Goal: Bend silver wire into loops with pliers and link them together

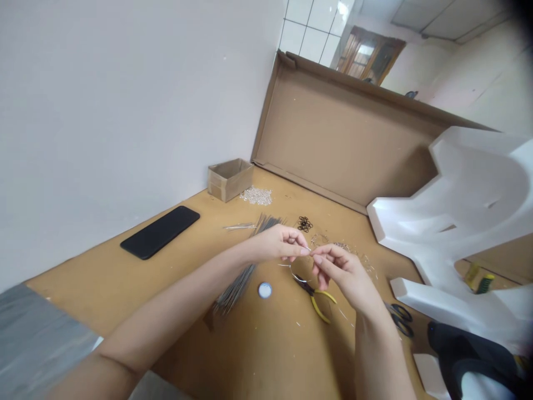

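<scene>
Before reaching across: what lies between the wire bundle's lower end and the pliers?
The head view shows a blue-rimmed disc between the wire bundle and pliers.

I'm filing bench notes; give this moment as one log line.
left hand: pinching thin wire; right hand: fingertips beside left's, grip unclear; tabletop: yellow-handled pliers, grey wire bundle

The curved wire (295, 275) is gleaming silver, while the wire bundle (237, 289) is looking dull grey. The pliers (308, 288) are showing yellow handles and a dark head. The worktop (283, 344) is displaying yellowish brown; the flat slab (160, 232) and small rings (305, 224) are looking black. The disc (265, 290) is showing pale blue inside a darker blue rim. White tiles (306, 22) are carrying a dark grid pattern.
</scene>
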Tool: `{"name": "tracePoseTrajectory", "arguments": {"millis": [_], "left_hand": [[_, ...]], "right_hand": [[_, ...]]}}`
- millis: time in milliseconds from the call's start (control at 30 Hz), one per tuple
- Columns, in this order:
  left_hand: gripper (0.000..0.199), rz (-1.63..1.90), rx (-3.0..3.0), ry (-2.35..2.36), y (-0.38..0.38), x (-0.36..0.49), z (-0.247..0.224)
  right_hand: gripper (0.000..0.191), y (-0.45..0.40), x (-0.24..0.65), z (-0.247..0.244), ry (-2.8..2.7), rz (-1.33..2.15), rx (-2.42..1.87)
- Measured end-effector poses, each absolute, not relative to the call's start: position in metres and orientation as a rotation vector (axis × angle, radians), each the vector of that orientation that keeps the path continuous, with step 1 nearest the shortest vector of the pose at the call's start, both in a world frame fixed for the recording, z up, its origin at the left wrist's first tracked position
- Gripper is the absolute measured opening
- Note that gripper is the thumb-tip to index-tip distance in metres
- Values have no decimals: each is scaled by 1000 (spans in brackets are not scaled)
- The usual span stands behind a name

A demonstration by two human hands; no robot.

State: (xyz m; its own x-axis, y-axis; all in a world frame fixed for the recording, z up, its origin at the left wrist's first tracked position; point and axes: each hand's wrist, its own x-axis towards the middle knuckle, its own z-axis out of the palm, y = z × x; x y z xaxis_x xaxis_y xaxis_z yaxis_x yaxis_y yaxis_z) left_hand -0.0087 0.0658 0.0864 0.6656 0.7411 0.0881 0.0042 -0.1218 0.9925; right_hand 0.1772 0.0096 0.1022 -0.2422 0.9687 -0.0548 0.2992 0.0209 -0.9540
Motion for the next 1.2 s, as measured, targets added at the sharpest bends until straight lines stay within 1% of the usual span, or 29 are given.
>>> {"name": "tracePoseTrajectory", "arguments": {"millis": [67,200,233,500,600,900,1033,1200], "left_hand": [[20,709,1634,595,66,-10,86],[36,729,1713,551,66,-13,86],[37,734,1728,553,65,-13,86],[31,766,1959,680,58,-13,90],[28,739,1946,685,58,-14,93],[26,738,2003,629,57,-15,93],[18,779,2003,633,58,-14,88],[11,820,1959,664,58,-10,83]], "right_hand": [[25,8,177,103,-1630,1219,-1322],[27,4,176,103,-1634,1178,-1356],[27,3,175,103,-1640,1166,-1367],[25,-1,173,104,-1749,1009,-1439],[25,1,174,103,-1767,997,-1457],[26,6,174,104,-1752,1102,-1458],[28,7,173,104,-1732,1165,-1435],[28,6,172,104,-1787,1137,-1428]]}}
